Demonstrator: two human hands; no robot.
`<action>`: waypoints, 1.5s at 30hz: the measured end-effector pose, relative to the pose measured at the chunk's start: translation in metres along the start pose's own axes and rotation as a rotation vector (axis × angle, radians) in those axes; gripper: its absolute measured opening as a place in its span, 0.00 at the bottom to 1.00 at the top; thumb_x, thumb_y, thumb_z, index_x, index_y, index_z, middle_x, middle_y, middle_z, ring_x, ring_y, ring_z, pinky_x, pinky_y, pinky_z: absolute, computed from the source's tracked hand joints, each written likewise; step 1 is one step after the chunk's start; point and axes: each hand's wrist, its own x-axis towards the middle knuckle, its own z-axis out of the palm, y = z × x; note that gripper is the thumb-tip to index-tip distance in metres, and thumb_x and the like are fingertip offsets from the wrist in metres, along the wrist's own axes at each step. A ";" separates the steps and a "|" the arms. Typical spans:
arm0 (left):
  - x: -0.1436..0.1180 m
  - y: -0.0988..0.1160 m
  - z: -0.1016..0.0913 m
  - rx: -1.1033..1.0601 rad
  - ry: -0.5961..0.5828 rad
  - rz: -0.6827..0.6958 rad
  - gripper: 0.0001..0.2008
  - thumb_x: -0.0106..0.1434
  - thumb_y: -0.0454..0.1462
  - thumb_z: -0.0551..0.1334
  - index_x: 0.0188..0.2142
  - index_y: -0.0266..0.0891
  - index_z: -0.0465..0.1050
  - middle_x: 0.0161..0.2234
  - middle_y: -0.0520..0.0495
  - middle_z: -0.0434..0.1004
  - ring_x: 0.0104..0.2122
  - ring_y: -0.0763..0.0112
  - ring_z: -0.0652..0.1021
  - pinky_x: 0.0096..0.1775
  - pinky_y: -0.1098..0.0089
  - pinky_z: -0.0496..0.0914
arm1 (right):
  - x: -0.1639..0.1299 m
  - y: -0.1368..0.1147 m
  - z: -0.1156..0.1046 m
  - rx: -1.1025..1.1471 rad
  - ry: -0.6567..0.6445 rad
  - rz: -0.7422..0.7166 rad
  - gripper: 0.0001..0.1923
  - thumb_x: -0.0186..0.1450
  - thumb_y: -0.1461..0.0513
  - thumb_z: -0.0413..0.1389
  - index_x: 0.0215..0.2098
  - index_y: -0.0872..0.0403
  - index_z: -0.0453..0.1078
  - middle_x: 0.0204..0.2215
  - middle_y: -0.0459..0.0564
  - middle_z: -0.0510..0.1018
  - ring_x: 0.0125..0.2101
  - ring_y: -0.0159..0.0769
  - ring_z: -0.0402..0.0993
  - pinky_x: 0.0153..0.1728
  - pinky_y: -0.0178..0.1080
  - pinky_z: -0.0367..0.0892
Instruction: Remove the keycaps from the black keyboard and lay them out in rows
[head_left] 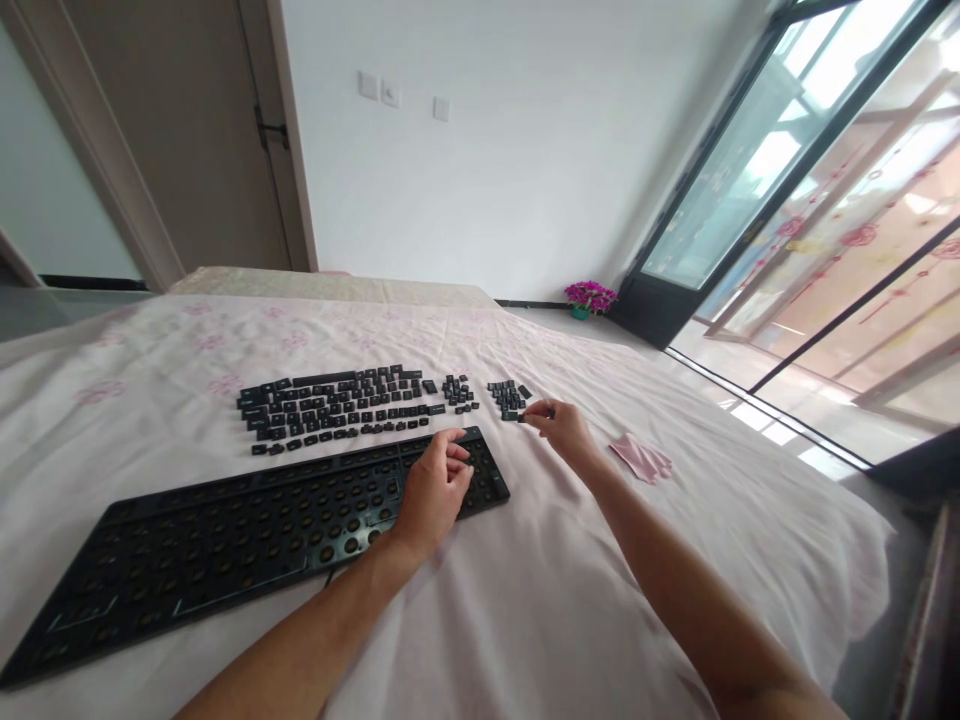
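Note:
A black keyboard base (225, 535) with its keycaps removed lies across a pale pink bedsheet (540, 580). Beyond it, loose black keycaps (337, 405) are laid out in rows, with two smaller groups (510, 398) to the right. My left hand (433, 492) rests over the right end of the keyboard base, fingers curled; whether it holds a keycap I cannot tell. My right hand (559, 428) reaches to the small right-hand group and pinches a keycap between thumb and fingers.
A folded pink cloth (641, 458) lies on the sheet right of my right hand. A pot of purple flowers (590, 297) stands on the floor by the glass sliding door (810, 200). A brown door (187, 130) is at the back left.

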 end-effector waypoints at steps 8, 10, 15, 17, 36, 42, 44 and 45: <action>0.001 -0.005 0.001 0.016 -0.008 0.017 0.17 0.57 0.29 0.60 0.47 0.39 0.70 0.35 0.50 0.76 0.29 0.74 0.77 0.38 0.69 0.73 | 0.041 0.038 0.002 -0.039 0.000 0.110 0.14 0.52 0.57 0.60 0.33 0.58 0.78 0.21 0.46 0.77 0.20 0.31 0.69 0.22 0.33 0.60; 0.002 -0.005 0.001 0.014 -0.004 0.012 0.16 0.57 0.30 0.60 0.46 0.39 0.70 0.35 0.50 0.76 0.30 0.74 0.77 0.38 0.70 0.73 | 0.042 0.041 0.005 -0.050 0.003 0.121 0.14 0.52 0.57 0.60 0.34 0.57 0.78 0.20 0.46 0.76 0.20 0.31 0.68 0.22 0.33 0.59; 0.003 -0.005 0.001 0.002 -0.002 0.005 0.16 0.57 0.30 0.60 0.47 0.39 0.70 0.35 0.50 0.76 0.30 0.74 0.78 0.38 0.70 0.73 | 0.042 0.044 0.008 -0.089 0.033 0.131 0.14 0.52 0.56 0.60 0.33 0.55 0.79 0.19 0.44 0.75 0.21 0.32 0.68 0.22 0.33 0.57; 0.003 -0.006 0.001 -0.004 0.000 0.004 0.16 0.58 0.30 0.60 0.47 0.38 0.70 0.35 0.49 0.76 0.30 0.74 0.77 0.38 0.70 0.73 | 0.040 0.043 0.008 -0.093 0.040 0.126 0.14 0.52 0.56 0.61 0.34 0.55 0.79 0.19 0.44 0.75 0.21 0.32 0.68 0.23 0.33 0.57; 0.015 0.009 -0.004 0.403 -0.327 0.142 0.14 0.52 0.30 0.65 0.39 0.43 0.77 0.34 0.51 0.78 0.33 0.68 0.77 0.35 0.70 0.69 | -0.054 -0.056 -0.019 0.250 -0.388 -0.249 0.21 0.69 0.47 0.47 0.36 0.55 0.70 0.22 0.43 0.67 0.21 0.27 0.63 0.20 0.31 0.60; 0.013 0.006 -0.003 0.526 -0.315 0.240 0.13 0.53 0.35 0.68 0.40 0.46 0.77 0.33 0.53 0.78 0.36 0.66 0.76 0.37 0.68 0.66 | -0.065 -0.051 -0.005 0.415 -0.482 -0.194 0.15 0.64 0.52 0.56 0.33 0.56 0.69 0.27 0.45 0.69 0.25 0.29 0.69 0.23 0.32 0.68; 0.012 0.004 -0.003 0.534 -0.311 0.259 0.12 0.54 0.35 0.68 0.40 0.46 0.77 0.34 0.53 0.78 0.36 0.66 0.76 0.38 0.68 0.66 | -0.066 -0.048 -0.002 0.435 -0.498 -0.188 0.14 0.64 0.53 0.56 0.33 0.56 0.69 0.27 0.45 0.69 0.25 0.29 0.69 0.23 0.33 0.69; 0.012 0.004 -0.003 0.537 -0.315 0.265 0.12 0.55 0.36 0.68 0.40 0.47 0.77 0.34 0.53 0.78 0.37 0.66 0.76 0.38 0.68 0.66 | -0.066 -0.048 -0.001 0.440 -0.506 -0.191 0.13 0.64 0.53 0.56 0.33 0.56 0.69 0.26 0.45 0.69 0.25 0.29 0.69 0.24 0.33 0.69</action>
